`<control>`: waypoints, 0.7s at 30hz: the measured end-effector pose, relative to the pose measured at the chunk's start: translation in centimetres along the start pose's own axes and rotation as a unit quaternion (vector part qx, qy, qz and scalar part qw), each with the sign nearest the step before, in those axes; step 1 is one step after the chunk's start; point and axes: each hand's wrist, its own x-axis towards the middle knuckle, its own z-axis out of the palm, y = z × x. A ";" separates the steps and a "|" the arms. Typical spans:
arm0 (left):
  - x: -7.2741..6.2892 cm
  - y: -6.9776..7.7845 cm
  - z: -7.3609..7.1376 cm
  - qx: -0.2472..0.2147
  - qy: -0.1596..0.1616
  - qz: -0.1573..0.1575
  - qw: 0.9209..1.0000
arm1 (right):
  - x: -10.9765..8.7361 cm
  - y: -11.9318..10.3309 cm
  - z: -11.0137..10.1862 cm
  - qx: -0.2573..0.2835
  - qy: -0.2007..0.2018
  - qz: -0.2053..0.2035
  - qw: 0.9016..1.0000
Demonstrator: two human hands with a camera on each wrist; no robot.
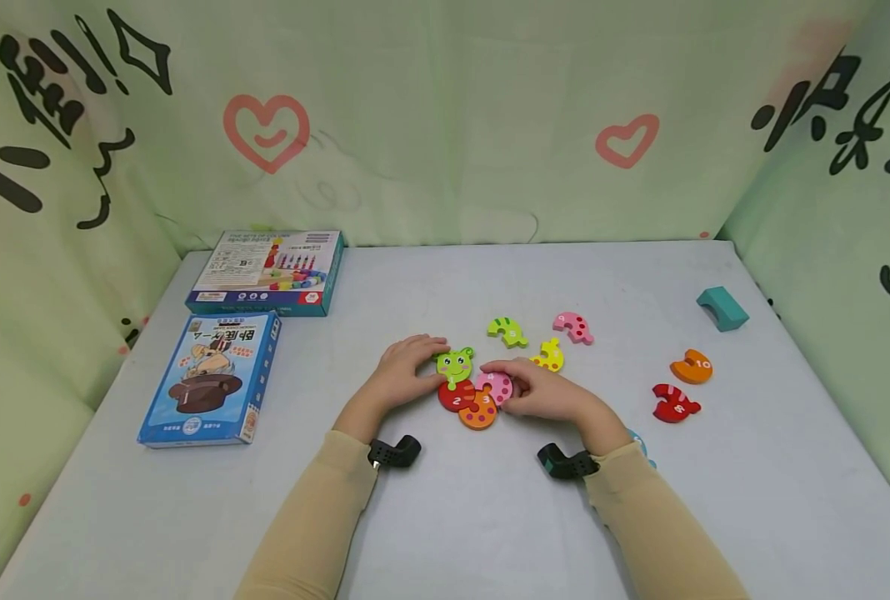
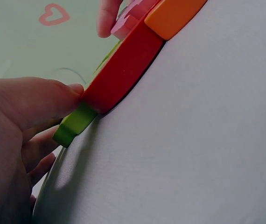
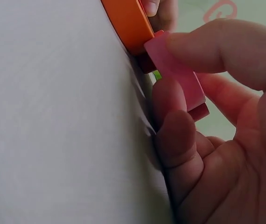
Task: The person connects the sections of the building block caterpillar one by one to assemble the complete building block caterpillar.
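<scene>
My left hand grips a green animal-face puzzle piece, thumb at its near edge and fingers along its far side. Joined below that face is a red puzzle piece, and an orange dotted puzzle piece fits onto the red one. With thumb and fingertips my right hand pinches a pink dotted puzzle piece over the red and orange pieces. In the right wrist view the pink piece is tilted and stands higher than the orange piece.
Beyond my right hand lie loose green, pink and yellow pieces. Further right are an orange piece, a red piece and a teal block. Two boxes, one blue, one teal-edged, occupy the left.
</scene>
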 end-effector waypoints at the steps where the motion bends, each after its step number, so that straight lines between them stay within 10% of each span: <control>1: 0.0 0.0 0.0 0.000 0.000 -0.001 1.000 | 0.0 0.0 -0.1 -0.002 0.001 -0.002 1.000; 21: 0.1 -0.1 0.1 -0.001 -0.005 -0.006 1.000 | 0.2 0.5 -0.3 0.012 -0.001 -0.020 1.000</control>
